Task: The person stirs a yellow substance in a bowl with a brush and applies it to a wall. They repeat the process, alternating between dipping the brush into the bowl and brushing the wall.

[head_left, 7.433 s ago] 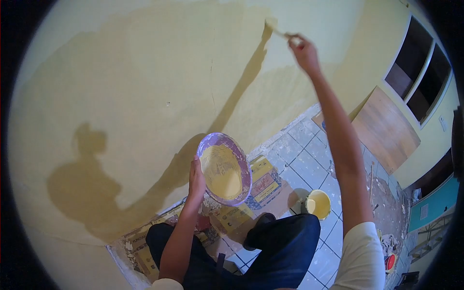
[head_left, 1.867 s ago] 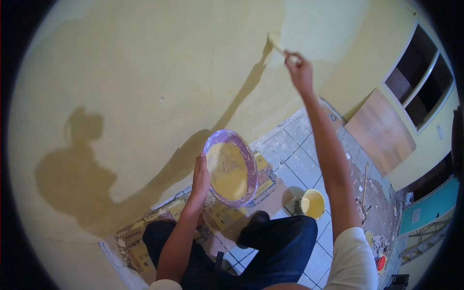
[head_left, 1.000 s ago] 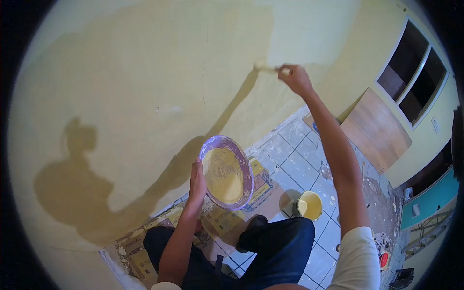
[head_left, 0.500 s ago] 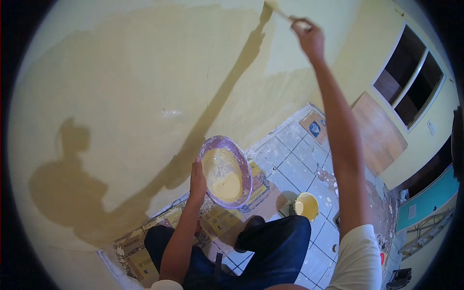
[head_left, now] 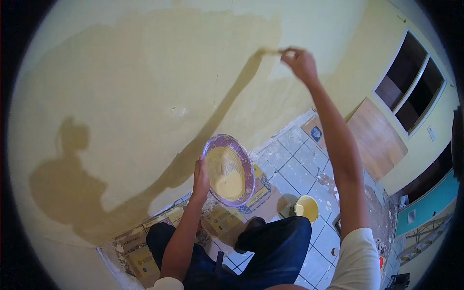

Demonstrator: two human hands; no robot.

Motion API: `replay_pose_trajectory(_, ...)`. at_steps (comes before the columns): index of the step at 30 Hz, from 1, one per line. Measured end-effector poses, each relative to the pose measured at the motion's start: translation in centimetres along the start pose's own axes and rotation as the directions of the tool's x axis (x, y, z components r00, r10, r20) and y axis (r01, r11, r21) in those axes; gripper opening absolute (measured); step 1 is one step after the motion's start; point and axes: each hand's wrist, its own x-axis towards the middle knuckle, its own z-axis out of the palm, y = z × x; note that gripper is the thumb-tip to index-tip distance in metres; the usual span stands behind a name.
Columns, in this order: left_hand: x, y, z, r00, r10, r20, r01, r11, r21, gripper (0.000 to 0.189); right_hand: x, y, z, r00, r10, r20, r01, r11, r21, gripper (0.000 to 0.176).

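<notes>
The right hand [head_left: 300, 64], arm raised, grips the brush [head_left: 268, 51] at the wall [head_left: 145, 72]; the left hand [head_left: 201, 180], lower, grips the bowl [head_left: 229, 170].

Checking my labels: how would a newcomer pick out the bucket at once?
Below the yellow wall spreads a pale tiled floor, with cardboard laid near the wall. On the tiles, just past the person's right knee, stands the bucket, yellow inside. Unlike the purple-rimmed bowl in the left hand, it rests on the floor.
</notes>
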Motion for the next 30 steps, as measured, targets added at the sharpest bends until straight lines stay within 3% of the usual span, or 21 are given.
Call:
replay_pose_trajectory(3,0.2,-0.8,0.2,1.000,0.003,-0.019,-0.003,1.000,0.000,0.071,3.2,-1.6,-2.6,0.925,0.060,-0.375,0.052,0.958,0.283,0.027)
replay_pose_trajectory(6,0.2,-0.6,0.2,1.000,0.016,-0.010,-0.016,1.000,-0.001,0.071,3.2,-1.8,-1.5,0.939,0.040,-0.342,0.066,0.954,0.292,0.028)
replay_pose_trajectory(7,0.2,-0.6,0.1,0.998,0.057,0.002,-0.057,0.998,0.024,0.071,1.8,-1.9,0.1,0.977,0.026,-0.210,0.024,0.973,0.232,0.028)
replay_pose_trajectory(10,-0.6,1.1,0.5,0.999,0.046,-0.001,-0.046,0.999,-0.019,0.071,-5.4,-1.8,5.9,0.990,0.049,-0.136,-0.022,0.981,0.191,0.031)
replay_pose_trajectory(11,-0.8,1.6,0.5,0.999,0.047,-0.010,-0.048,0.999,-0.022,0.071,-7.6,-0.8,7.8,0.992,-0.010,-0.126,0.032,0.984,0.176,0.029)
replay_pose_trajectory(13,-1.1,2.4,0.1,0.999,0.034,0.006,-0.034,0.999,0.034,0.070,-11.2,-0.1,8.8,0.992,-0.002,0.125,-0.007,0.997,0.073,0.030)
replay_pose_trajectory(14,-1.0,2.4,-0.2,0.999,0.037,-0.002,-0.037,0.999,0.036,0.070,-12.3,2.0,10.4,0.977,-0.139,0.164,0.128,0.989,0.077,0.030)
replay_pose_trajectory(15,-0.8,2.0,-0.1,0.999,0.040,-0.009,-0.040,0.998,0.038,0.070,-11.9,1.7,10.2,0.976,-0.142,0.164,0.130,0.988,0.082,0.030)
replay_pose_trajectory(17,-0.7,2.2,0.1,0.999,0.044,-0.017,-0.043,0.999,0.032,0.069,-10.2,0.3,8.3,0.935,-0.007,0.355,0.043,0.994,-0.095,0.025)
replay_pose_trajectory(19,-1.1,2.6,0.2,0.998,0.069,-0.009,-0.069,0.998,-0.010,0.068,-5.6,-1.9,4.6,0.964,0.005,0.266,0.009,0.999,-0.051,0.026)
replay_pose_trajectory(21,-1.2,2.7,0.0,0.999,0.045,-0.029,-0.044,0.999,0.017,0.068,-1.9,-3.2,0.3,0.992,-0.105,0.063,0.106,0.994,-0.002,0.027)
replay_pose_trajectory(23,-1.4,2.4,0.1,0.999,0.008,-0.041,-0.006,0.999,0.038,0.068,0.2,-4.1,-3.1,0.991,-0.022,-0.134,0.027,0.999,0.034,0.028)
replay_pose_trajectory(25,-1.1,1.9,0.0,0.997,0.080,-0.024,-0.079,0.996,0.037,0.067,1.0,-5.0,-4.1,0.956,0.045,-0.289,0.056,0.941,0.333,0.027)
replay_pose_trajectory(27,-0.8,1.6,0.2,0.997,0.068,-0.028,-0.067,0.997,0.044,0.067,0.7,-4.7,-2.5,0.963,0.001,-0.271,0.070,0.965,0.253,0.028)
replay_pose_trajectory(29,-0.7,1.7,0.3,0.997,0.060,-0.037,-0.058,0.997,0.055,0.066,-1.8,-4.2,2.0,0.995,-0.024,-0.098,0.035,0.993,0.114,0.028)
replay_pose_trajectory(30,-0.7,1.9,0.4,0.997,0.070,-0.030,-0.069,0.997,0.038,0.067,-4.0,-4.3,4.3,0.994,0.005,-0.107,0.014,0.986,0.169,0.029)
